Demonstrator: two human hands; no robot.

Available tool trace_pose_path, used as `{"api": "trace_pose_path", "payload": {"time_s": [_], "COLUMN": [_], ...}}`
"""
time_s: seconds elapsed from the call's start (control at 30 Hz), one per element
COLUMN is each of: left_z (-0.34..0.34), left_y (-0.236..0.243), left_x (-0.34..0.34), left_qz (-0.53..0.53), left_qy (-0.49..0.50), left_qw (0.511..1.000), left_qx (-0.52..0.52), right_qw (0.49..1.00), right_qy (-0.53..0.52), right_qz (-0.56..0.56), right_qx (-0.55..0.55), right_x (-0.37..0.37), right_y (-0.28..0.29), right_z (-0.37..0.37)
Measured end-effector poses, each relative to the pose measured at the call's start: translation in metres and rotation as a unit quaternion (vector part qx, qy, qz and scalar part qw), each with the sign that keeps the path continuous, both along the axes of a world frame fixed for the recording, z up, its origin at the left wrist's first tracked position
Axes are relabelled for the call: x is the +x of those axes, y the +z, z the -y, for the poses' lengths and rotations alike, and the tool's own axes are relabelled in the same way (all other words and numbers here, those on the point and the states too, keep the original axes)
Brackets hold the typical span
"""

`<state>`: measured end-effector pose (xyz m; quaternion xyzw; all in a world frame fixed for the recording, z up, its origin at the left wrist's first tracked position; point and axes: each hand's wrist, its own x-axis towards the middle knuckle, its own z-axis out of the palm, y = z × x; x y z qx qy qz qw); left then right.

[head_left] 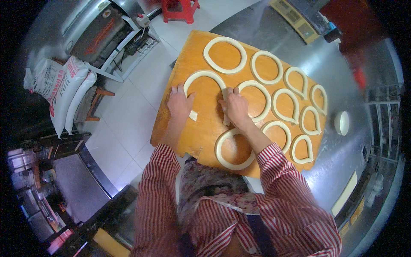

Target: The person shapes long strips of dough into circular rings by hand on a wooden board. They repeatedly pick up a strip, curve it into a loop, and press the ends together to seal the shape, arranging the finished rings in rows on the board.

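Observation:
A pale dough strip point(204, 74) lies in an arch on the wooden board point(205, 147), open toward me. My left hand point(180, 103) grips its left side, thumb and fingers around it, and a cut-looking end shows below the hand. On the strip's right side my right hand point(236, 107) has its fingers and thumb closed about the dough, and that end reaches out below. Several closed dough rings cover the board's middle and right. One dough ring point(218, 156) lies below my right hand, and another ring point(267, 96) sits just right of it.
The board rests on a metal table point(252, 25). A white bowl point(341, 123) stands on the table to the right. White sacks point(70, 92) are stacked at the left, near a metal machine point(92, 40). A red stool point(180, 10) stands on the floor at the far side.

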<state>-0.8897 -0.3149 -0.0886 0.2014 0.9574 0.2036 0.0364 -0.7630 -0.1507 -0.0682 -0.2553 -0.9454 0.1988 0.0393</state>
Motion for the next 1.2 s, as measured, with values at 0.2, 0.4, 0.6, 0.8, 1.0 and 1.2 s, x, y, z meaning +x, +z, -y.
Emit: {"api": "trace_pose_path", "payload": {"time_s": [0.2, 0.4, 0.6, 0.8, 1.0, 1.2], "left_z": [0.002, -0.010, -0.025, 0.033, 0.039, 0.037], "left_y": [-0.013, 0.002, -0.028, 0.019, -0.007, 0.005], "left_x": [-0.055, -0.074, -0.104, -0.081, -0.069, -0.069], "left_qz": [0.077, -0.064, -0.007, 0.042, 0.084, 0.085], "left_qy": [-0.078, -0.165, -0.269, -0.552, -0.608, -0.596], "left_qw": [0.994, 0.982, 0.954, 0.820, 0.784, 0.791], "left_qx": [-0.021, 0.062, 0.130, 0.146, 0.096, 0.113], "right_qw": [0.999, 0.996, 0.992, 0.957, 0.943, 0.970], "right_qy": [-0.005, -0.076, -0.071, 0.286, 0.319, 0.222], "right_qz": [0.028, 0.030, -0.056, 0.057, 0.095, 0.098], "right_qx": [-0.033, -0.025, -0.083, -0.009, 0.005, -0.032], "right_x": [-0.027, -0.051, -0.045, 0.025, 0.001, -0.011], "right_y": [-0.021, -0.003, -0.009, 0.025, 0.035, 0.023], "right_z": [-0.025, -0.020, -0.025, -0.021, -0.014, 0.026]}}
